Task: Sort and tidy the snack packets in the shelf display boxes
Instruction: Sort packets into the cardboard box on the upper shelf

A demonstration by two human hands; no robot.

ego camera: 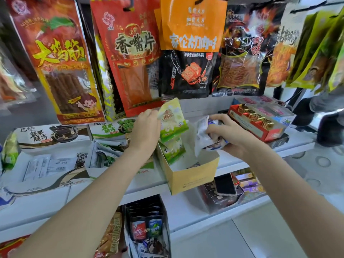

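You're midway: your left hand (147, 127) pinches green packets (172, 123), your right hand (226, 135) grips white ones (204, 135); the yellow box (193, 177) sits half-filled.

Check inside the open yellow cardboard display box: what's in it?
Green-and-white snack packets stand at the left of the yellow cardboard display box; bare white interior beside them. The front wall hides its floor.

The orange bag (192, 25) hanging at top centre reads 家伦大刀肉味, with 调味面制品 on its black lower half. Just left of it, the red bag (130, 53) reads 香嘴片. Further left, another red bag (55, 58) carries large yellow characters too stylised to read surely. Below that one, the white box (46, 135) on the shelf reads 坚果脆巧, as does the green box (111, 130) beside it.
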